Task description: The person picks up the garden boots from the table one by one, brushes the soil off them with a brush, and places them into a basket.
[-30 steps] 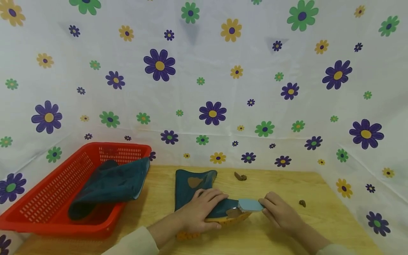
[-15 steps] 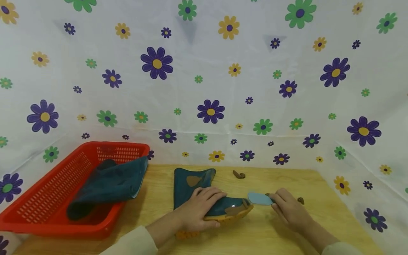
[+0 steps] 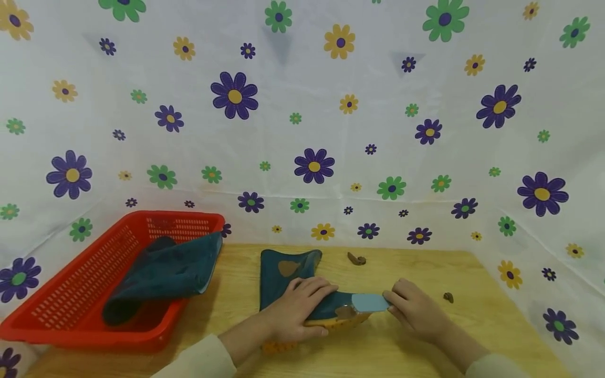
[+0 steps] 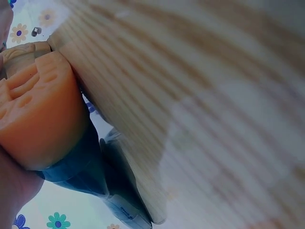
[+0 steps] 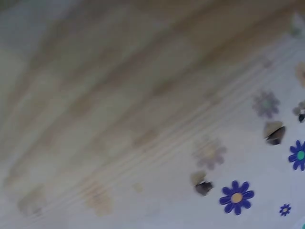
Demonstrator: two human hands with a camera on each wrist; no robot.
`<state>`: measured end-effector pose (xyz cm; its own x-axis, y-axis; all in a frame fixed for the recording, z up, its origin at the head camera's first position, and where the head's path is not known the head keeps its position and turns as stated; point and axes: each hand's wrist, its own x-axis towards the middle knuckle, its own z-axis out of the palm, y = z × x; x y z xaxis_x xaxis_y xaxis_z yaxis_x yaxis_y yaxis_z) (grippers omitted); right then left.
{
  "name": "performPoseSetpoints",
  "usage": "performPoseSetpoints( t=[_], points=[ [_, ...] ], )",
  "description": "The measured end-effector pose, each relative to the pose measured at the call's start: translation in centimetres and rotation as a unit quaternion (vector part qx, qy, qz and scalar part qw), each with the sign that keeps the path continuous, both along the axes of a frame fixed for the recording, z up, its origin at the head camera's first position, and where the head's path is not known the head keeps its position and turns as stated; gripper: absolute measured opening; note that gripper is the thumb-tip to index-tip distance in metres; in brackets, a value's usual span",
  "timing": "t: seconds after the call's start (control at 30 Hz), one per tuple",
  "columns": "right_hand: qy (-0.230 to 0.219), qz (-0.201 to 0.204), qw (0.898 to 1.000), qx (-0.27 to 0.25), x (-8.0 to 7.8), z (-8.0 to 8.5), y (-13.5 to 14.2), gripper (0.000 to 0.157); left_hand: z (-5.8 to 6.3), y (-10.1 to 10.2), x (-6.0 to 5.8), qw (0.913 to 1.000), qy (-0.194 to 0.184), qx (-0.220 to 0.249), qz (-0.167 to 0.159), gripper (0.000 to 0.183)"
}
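Observation:
A dark teal rubber boot (image 3: 279, 273) with an orange sole lies on its side on the wooden table, brown mud patches on its shaft and toe. My left hand (image 3: 298, 310) grips its foot from above, thumb along the sole's edge. In the left wrist view the orange heel (image 4: 47, 114) shows large, the teal shaft behind it. My right hand (image 3: 413, 310) pinches a flat light blue scraper (image 3: 369, 302) by its right end. The scraper's other end overlaps the boot's toe, hiding part of the mud there. The right wrist view shows neither the hand nor the scraper.
Left of the boot stands a red plastic basket (image 3: 90, 341) with a second teal boot (image 3: 165, 268) hanging over its right rim. Curled brown mud bits (image 3: 356, 259) lie behind the toe, and a smaller lump (image 3: 448, 297) lies right of my right hand. Flower-patterned sheeting (image 3: 269, 142) encloses the table (image 3: 472, 336).
My right hand drew the scraper right, off the toe, then brought it back left onto the toe. My left hand and the boot stay in place.

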<state>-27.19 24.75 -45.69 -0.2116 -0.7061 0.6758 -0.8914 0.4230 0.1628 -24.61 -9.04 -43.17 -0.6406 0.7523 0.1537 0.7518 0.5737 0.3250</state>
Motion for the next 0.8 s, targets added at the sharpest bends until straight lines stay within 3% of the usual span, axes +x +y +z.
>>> performPoseSetpoints(
  t=[0.23, 0.57, 0.8],
  points=[
    [-0.022, -0.021, 0.999, -0.012, 0.2, -0.7, 2.6, 0.046, -0.1, 0.1, -0.1, 0.9999, -0.002, -0.011, -0.001, 0.077],
    [0.002, 0.011, 1.000, -0.010, 0.2, -0.2, -1.4, 0.040, -0.3, 0.0, -0.2, 1.0000, 0.004, -0.006, 0.005, 0.078],
    [-0.014, -0.016, 1.000, 0.009, 0.2, -0.1, 0.2, 0.045, -0.5, 0.0, -0.3, 0.9999, 0.015, -0.002, 0.000, 0.077]
  ],
)
